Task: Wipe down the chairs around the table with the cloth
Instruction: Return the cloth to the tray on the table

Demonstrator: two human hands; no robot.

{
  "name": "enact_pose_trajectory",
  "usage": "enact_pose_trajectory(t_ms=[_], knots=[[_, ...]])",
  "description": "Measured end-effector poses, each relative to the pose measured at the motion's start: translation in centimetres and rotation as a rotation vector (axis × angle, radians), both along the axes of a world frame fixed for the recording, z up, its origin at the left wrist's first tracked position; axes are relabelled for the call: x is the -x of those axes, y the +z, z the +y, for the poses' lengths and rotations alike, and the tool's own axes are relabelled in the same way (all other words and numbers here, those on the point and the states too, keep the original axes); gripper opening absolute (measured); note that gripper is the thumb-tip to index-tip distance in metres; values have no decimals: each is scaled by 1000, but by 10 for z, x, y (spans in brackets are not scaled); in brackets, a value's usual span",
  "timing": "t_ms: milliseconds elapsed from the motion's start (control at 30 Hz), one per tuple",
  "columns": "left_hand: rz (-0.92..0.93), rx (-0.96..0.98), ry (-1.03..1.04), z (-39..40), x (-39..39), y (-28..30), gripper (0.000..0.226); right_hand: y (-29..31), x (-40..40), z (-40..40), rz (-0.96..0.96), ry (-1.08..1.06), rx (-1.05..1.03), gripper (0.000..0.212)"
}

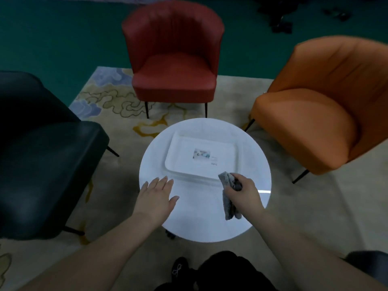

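A round white table [247, 143] stands in front of me with three chairs around it: a black chair [42, 160] on the left, a red chair [174, 57] at the far side and an orange chair [323, 110] on the right. My right hand [244, 193] grips a grey cloth [227, 195] above the table's near right part; the cloth hangs down below my fist. My left hand [156, 195] hovers over the table's near left edge with its fingers straight and spread, holding nothing.
A white rectangular tray [182, 162] with a small picture label lies on the table's middle. A patterned beige rug [117, 101] lies under the furniture, with green floor [52, 38] beyond. Dark objects lie at the far right. My dark shoes show at the bottom.
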State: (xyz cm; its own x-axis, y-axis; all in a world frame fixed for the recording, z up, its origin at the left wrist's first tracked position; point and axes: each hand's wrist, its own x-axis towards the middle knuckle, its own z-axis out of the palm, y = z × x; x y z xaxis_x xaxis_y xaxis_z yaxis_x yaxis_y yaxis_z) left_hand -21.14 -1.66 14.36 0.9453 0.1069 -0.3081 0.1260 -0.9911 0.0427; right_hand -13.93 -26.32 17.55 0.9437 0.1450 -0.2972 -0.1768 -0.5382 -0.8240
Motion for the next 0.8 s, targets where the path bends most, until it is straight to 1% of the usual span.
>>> enact_pose_trajectory(t_ms=[133, 333, 400, 467, 500, 567, 667, 733, 800], knots=[[25, 40, -21, 11, -43, -13, 62, -15, -32, 10, 59, -37, -11, 22], [51, 86, -10, 17, -106, -51, 61, -54, -89, 17, 53, -46, 40, 12], [63, 108, -2, 18, -129, -64, 61, -71, -110, 20, 70, -45, 52, 14], [84, 120, -12, 20, -154, -79, 61, -85, -133, 23, 109, -56, 58, 12], [104, 128, -15, 21, -165, -86, 63, -91, -143, 26, 125, -63, 55, 16], [144, 132, -8, 22, -188, -102, 68, -104, -162, 31, 161, -80, 53, 30], [210, 131, 5, 23, -222, -129, 87, -124, -188, 39, 202, -105, 77, 46], [279, 115, 0, 22, -238, -145, 101, -135, -201, 44, 216, -133, 62, 46], [324, 79, -16, 19, -249, -159, 111, -146, -210, 49, 196, -133, 93, 41]])
